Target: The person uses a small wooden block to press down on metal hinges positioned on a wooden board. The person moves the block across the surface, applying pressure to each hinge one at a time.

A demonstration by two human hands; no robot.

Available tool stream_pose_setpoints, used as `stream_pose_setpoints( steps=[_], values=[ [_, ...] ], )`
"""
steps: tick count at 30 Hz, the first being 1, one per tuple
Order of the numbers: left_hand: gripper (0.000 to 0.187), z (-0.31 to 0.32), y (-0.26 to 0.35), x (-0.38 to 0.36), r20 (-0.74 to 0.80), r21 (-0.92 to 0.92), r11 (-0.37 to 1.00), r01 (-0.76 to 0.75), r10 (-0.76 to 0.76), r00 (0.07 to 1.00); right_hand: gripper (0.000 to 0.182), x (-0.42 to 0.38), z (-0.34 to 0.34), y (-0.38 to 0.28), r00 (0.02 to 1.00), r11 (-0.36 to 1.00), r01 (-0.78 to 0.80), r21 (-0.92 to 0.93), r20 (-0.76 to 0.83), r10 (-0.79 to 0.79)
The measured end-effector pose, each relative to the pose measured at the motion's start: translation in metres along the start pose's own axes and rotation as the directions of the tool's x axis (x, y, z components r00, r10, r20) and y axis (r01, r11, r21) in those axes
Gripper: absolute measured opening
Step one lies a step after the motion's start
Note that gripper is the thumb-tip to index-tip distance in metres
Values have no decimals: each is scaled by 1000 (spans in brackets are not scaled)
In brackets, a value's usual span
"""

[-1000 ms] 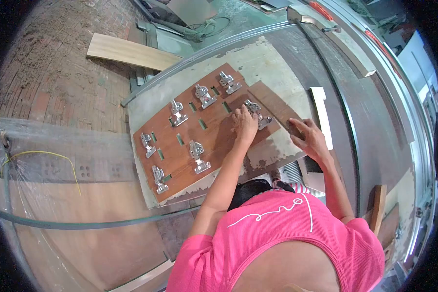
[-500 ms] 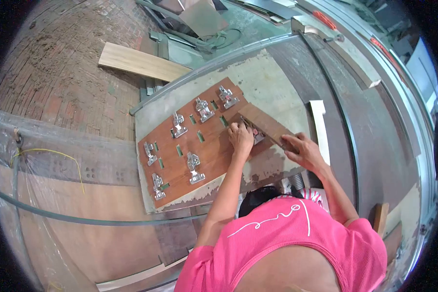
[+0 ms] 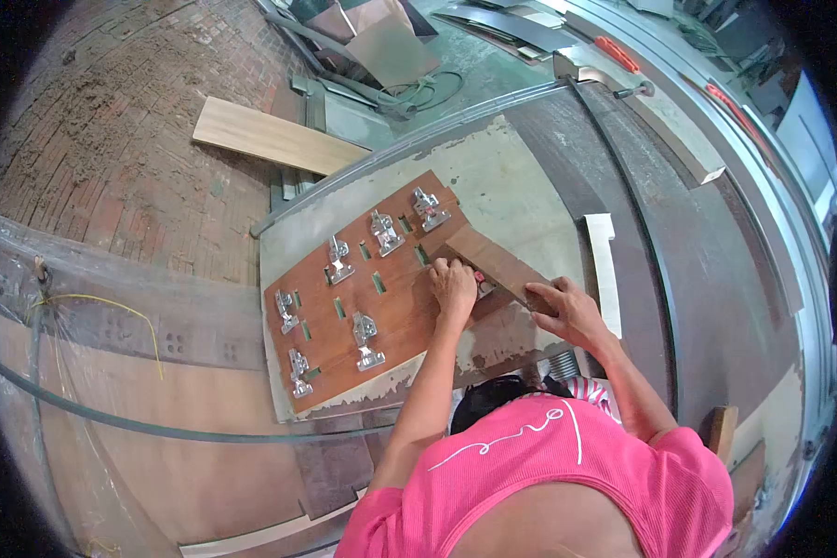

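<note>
A reddish-brown wooden board (image 3: 355, 288) with several slots lies on the worktable, and several metal cabinet hinges (image 3: 366, 340) stand on it. At the board's right end, my left hand (image 3: 454, 288) has its fingers curled against another hinge (image 3: 483, 286), which is partly hidden by the fingers and a wooden strip. My right hand (image 3: 572, 314) grips the near end of that brown wooden strip (image 3: 498, 262). The strip slants from the board's right edge toward me, its far end over the board close to my left fingers.
Under the board is a pale, stained sheet (image 3: 521, 181). A white strip (image 3: 603, 270) lies to the right, with a dark metal bar (image 3: 644, 219) beyond it. Plastic sheeting (image 3: 93, 279) covers panels at left, and a light plank (image 3: 274, 135) rests past the table's far edge.
The view has tilted slightly, so the table appears lower. Both hands keep their places at the strip and hinge, with the strip's far end a little closer over the hinge.
</note>
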State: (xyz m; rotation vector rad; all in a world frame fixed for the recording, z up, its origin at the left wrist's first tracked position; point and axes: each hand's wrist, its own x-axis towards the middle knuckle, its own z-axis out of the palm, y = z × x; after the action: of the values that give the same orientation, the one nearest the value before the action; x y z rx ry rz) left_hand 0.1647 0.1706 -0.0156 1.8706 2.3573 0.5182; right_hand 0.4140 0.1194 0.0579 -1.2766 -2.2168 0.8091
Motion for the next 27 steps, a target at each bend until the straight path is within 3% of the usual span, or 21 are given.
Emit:
stream_pose_setpoints(
  steps=[27],
  values=[
    [30,18,-7,5,-7,-15,999,39,-39,999,52,-9,-8,8,1000,999,1,53,31,-3]
  ],
)
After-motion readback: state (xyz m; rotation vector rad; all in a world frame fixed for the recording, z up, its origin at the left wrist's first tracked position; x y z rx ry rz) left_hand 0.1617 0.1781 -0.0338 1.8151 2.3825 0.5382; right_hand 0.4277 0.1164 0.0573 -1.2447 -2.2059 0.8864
